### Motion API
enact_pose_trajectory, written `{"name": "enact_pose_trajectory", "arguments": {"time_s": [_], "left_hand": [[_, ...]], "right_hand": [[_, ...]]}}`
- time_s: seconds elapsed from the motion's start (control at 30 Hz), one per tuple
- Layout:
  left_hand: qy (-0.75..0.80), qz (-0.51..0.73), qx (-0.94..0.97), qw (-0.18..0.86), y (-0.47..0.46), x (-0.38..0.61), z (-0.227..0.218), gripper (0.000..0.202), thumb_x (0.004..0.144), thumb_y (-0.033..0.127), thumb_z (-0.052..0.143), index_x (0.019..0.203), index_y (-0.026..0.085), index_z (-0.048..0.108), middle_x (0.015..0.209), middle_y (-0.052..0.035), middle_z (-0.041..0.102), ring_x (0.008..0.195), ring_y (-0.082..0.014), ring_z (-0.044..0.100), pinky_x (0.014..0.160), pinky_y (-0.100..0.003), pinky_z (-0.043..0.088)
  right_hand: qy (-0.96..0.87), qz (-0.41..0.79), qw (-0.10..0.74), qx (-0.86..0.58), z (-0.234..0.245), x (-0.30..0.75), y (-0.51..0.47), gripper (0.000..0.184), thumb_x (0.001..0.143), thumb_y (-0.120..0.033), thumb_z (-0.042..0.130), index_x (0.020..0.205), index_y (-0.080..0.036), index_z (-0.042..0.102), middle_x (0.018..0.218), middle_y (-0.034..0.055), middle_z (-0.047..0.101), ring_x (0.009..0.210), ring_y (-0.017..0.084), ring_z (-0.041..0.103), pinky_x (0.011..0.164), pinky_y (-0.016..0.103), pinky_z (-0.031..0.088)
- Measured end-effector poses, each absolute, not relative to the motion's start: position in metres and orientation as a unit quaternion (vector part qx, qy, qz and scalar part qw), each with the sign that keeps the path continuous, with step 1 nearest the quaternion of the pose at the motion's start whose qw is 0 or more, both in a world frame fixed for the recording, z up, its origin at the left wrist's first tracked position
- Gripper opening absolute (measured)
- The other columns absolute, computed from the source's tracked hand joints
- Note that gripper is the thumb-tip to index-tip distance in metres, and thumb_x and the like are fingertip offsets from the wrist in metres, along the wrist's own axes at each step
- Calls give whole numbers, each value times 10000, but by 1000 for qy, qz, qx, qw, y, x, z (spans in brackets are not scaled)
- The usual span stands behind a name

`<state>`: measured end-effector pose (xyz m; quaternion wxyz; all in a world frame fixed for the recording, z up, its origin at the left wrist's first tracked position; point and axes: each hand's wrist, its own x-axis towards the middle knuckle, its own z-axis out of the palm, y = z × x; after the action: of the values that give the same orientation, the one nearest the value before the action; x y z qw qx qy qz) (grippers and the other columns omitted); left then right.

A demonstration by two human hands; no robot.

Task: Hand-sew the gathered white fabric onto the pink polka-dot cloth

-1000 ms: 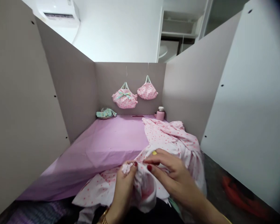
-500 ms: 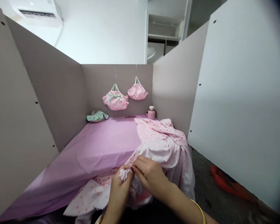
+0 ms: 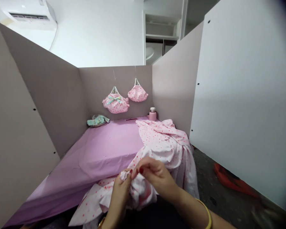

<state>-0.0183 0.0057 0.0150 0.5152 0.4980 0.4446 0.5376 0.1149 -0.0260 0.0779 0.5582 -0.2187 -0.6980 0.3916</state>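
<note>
A long pink-and-white fabric with red dots [image 3: 165, 154] spreads over the right of the table and hangs across its front edge. My left hand [image 3: 120, 192] is closed on a gathered, pleated bunch of this fabric, which pokes out between thumb and fingers. Just to the right, my right hand [image 3: 159, 178] is closed in a pinch, thumb against the fingers, a little apart from the bunch. Whatever those fingertips hold is too small to make out. Loose folds of the fabric hang below both hands.
A purple cloth [image 3: 109, 140] covers the table, with grey partitions around it. Two dotted pink cloth pieces, one with a green bow [image 3: 116, 103] and a smaller one [image 3: 137, 93], hang at the back. A pink bottle [image 3: 153, 115] and a green cloth bundle [image 3: 97, 121] stand behind.
My right hand has drawn slightly up and right from the bunch, its fingers now curled in a pinch. My left hand keeps its hold. The view has shifted slightly.
</note>
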Motion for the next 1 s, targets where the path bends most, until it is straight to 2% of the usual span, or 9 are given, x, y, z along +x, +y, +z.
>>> {"name": "enact_pose_trajectory", "arguments": {"time_s": [0.17, 0.3, 0.37, 0.43, 0.5, 0.63, 0.77, 0.9, 1.0], "left_hand": [[430, 575, 453, 529, 7, -26, 4, 177, 730, 328, 600, 704, 153, 600, 621, 4, 616, 606, -173, 556, 599, -257, 444], [422, 609, 418, 526, 8, -29, 1, 151, 746, 305, 587, 699, 162, 575, 612, 30, 598, 583, -146, 541, 584, -234, 438], [422, 618, 409, 523, 8, -29, 1, 135, 746, 290, 589, 729, 156, 585, 621, 25, 610, 600, -149, 552, 598, -235, 444], [425, 616, 414, 518, 7, -28, 2, 147, 746, 288, 591, 794, 149, 604, 643, 12, 632, 628, -162, 570, 614, -243, 451], [431, 608, 434, 507, 5, -28, 5, 183, 744, 295, 597, 850, 147, 615, 692, -7, 657, 667, -178, 588, 634, -254, 458], [456, 588, 483, 461, -1, -25, 11, 177, 730, 293, 610, 829, 148, 633, 777, -35, 679, 757, -207, 606, 672, -261, 460], [467, 574, 505, 443, -3, -24, 14, 188, 733, 308, 609, 838, 155, 640, 775, -32, 682, 738, -199, 606, 664, -258, 461], [469, 573, 509, 439, 0, -25, 8, 177, 750, 312, 601, 840, 163, 633, 752, -12, 665, 727, -179, 586, 676, -247, 449], [466, 577, 499, 448, 2, -26, 5, 160, 753, 308, 600, 823, 167, 624, 730, 5, 645, 700, -164, 570, 654, -236, 442]], "right_hand": [[-582, 644, 468, -165, 86, 145, -38, 439, 680, -650, 545, 620, -220, 484, 395, -104, 289, 295, 39, 304, 359, 155, 334], [-693, 690, 203, 48, 82, 166, -32, 537, 466, -715, 606, 425, -192, 496, 355, -45, 405, 334, 74, 488, 384, 160, 385], [-682, 683, 257, 42, 77, 164, -26, 464, 548, -609, 671, 483, -176, 517, 408, -43, 444, 346, 46, 452, 381, 131, 356], [-645, 619, 427, -141, 71, 153, -20, 331, 635, -437, 717, 598, -157, 543, 494, -51, 456, 388, 29, 382, 386, 121, 298], [-639, 507, 485, -316, 60, 137, -13, 199, 674, -287, 708, 688, -139, 576, 563, -49, 451, 460, 43, 362, 425, 135, 271], [-704, 355, 426, -444, 39, 112, -6, 115, 711, -177, 618, 816, -143, 649, 581, -36, 490, 517, 83, 392, 472, 172, 273], [-741, 291, 405, -449, 33, 110, -6, 80, 733, -131, 571, 701, -136, 644, 561, -32, 519, 524, 91, 426, 514, 191, 283], [-741, 312, 409, -431, 37, 119, -10, 125, 771, -122, 526, 674, -125, 604, 545, -43, 465, 514, 77, 383, 493, 184, 258], [-711, 450, 410, -352, 42, 127, -16, 201, 789, -282, 572, 681, -112, 569, 540, -52, 403, 492, 64, 317, 456, 173, 229]]}}
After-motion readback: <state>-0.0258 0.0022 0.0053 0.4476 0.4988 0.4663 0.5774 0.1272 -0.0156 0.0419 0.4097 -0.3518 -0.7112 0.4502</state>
